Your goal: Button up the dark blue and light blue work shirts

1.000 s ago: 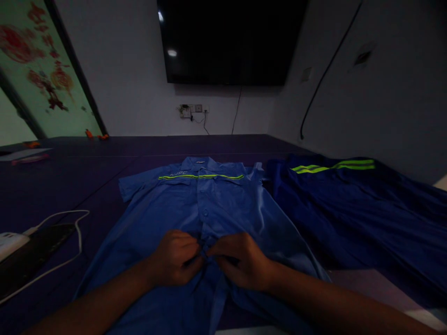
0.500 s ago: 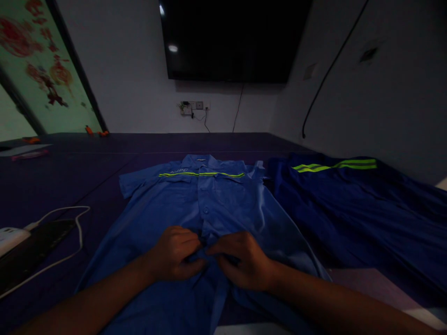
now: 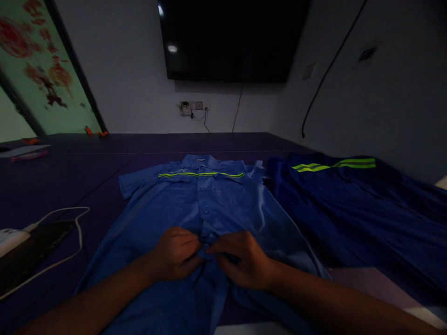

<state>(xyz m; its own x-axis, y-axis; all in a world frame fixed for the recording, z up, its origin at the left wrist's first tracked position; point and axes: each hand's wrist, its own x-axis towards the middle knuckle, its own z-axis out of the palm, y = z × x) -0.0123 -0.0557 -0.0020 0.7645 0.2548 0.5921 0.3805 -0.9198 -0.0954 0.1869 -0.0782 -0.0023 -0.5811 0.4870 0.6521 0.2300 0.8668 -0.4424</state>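
Observation:
A blue short-sleeved work shirt (image 3: 174,200) lies spread front up, collar away from me, a yellow-green stripe across its chest. One button (image 3: 206,211) shows on its front placket. Lower down the placket, my left hand (image 3: 176,253) pinches the cloth from the left with curled fingers. From the right, my right hand (image 3: 244,260) grips the same front edge, thumb and forefinger close together. The fingertips of both hands nearly meet; whatever small part lies between them is hidden. Below the hands the two front edges part.
Dark blue clothing (image 3: 335,200) with yellow-green stripes lies to the right. At left are a white power strip (image 3: 12,239), a black flat object (image 3: 42,251) and a white cable (image 3: 81,232). A television (image 3: 237,42) hangs on the wall beyond the purple tabletop (image 3: 87,163).
Both hands stay at the same spot on the placket. The left thumb has drawn slightly in toward its fingers; the shirt lies as before.

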